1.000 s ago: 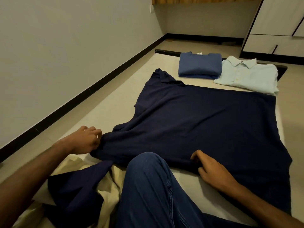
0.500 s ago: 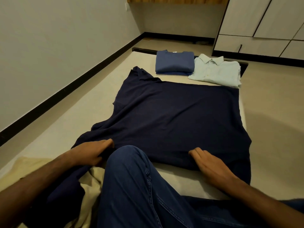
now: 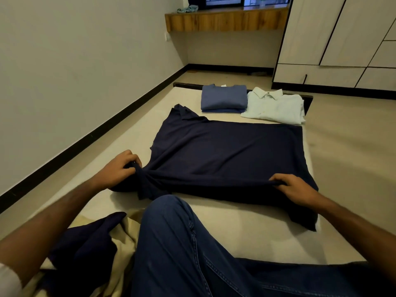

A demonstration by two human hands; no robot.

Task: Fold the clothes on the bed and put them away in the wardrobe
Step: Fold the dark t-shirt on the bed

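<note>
Navy shirt [image 3: 225,155] spread flat on bed [image 3: 225,228], near edge gripped by 2 hands

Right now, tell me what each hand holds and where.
Both grip the navy shirt along its near edge: the left hand bunches the left sleeve end, the right hand pinches the near right edge.

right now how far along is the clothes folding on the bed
Done: a folded blue t-shirt and a folded pale green collared shirt lie side by side at the far end of the bed. In hand: left hand and right hand grip the spread navy t-shirt. Left: the crumpled navy and cream clothes, and the closed wardrobe.
</note>
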